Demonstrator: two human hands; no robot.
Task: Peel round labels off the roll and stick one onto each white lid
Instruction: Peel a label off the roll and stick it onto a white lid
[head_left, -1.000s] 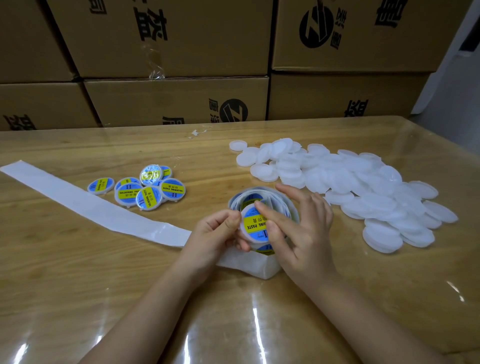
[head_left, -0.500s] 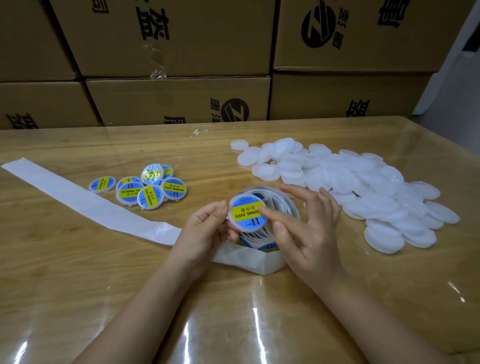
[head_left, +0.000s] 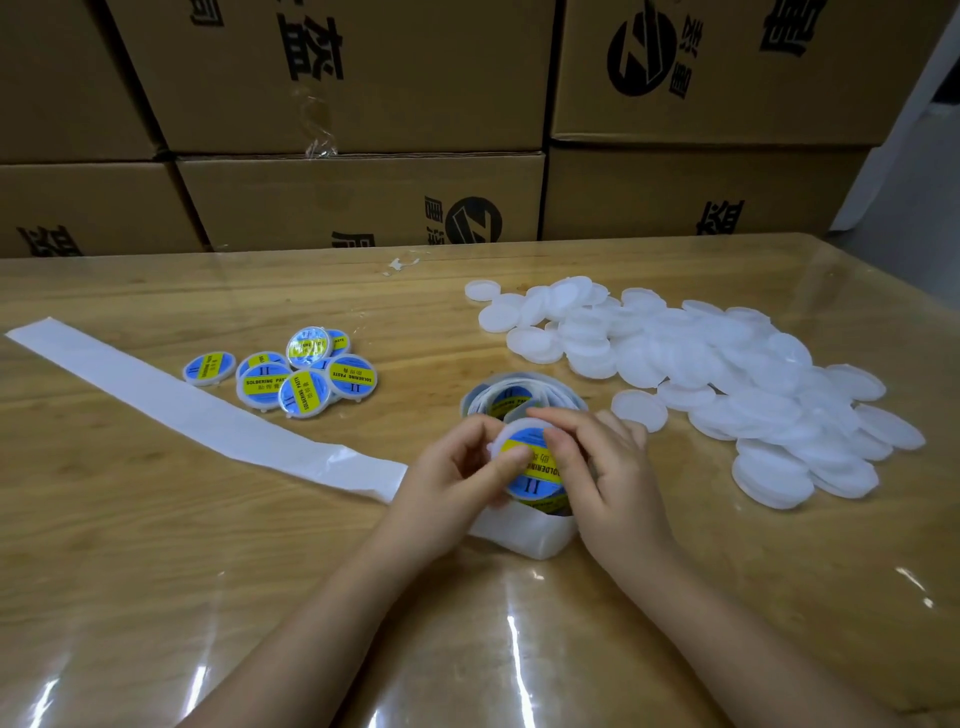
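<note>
Both hands meet over the label roll (head_left: 519, 397) at the table's middle. My left hand (head_left: 457, 478) holds a white lid (head_left: 514, 435) by its left edge, thumb on top. A blue and yellow round label (head_left: 535, 480) lies on that lid. My right hand (head_left: 608, 467) pinches the lid's right side, its fingers pressing on the label. A heap of bare white lids (head_left: 727, 374) spreads to the right. Several labelled lids (head_left: 291, 376) lie in a cluster to the left.
The spent white backing strip (head_left: 171, 400) runs from the roll to the table's left edge. Stacked cardboard boxes (head_left: 363, 202) wall off the far side. One loose white lid (head_left: 639, 409) sits just right of the roll. The glossy wooden table (head_left: 208, 571) reflects light near me.
The lid with its label has come down and towards me, over the roll's near side. My right fingers have closed over the label and my left thumb now lies on the lid.
</note>
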